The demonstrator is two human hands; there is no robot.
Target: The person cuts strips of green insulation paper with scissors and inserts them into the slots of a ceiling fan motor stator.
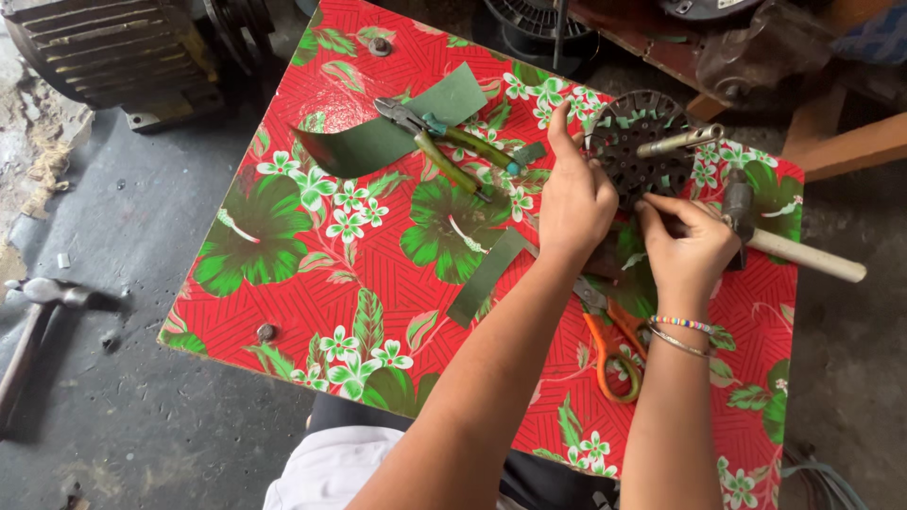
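Red floral-covered board [283, 312], green-handled pliers [444, 142], green paper sheet [378, 142], green strip [487, 274], orange scissors [609, 345], wooden-handled hammer [794, 250]

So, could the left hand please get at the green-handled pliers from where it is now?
Probably yes. The left hand rests on the slotted metal core, and the pliers lie just to its left on the board. Only flat green paper strips lie nearby, so nothing seems to block the way.

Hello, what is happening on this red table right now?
A person works with both bare hands on a round dark slotted metal core with a steel shaft, lying on a red flower-patterned table. The left hand rests on its edge; the right hand presses by its lower rim. Green-handled pliers, green paper strips and orange-handled scissors lie nearby.
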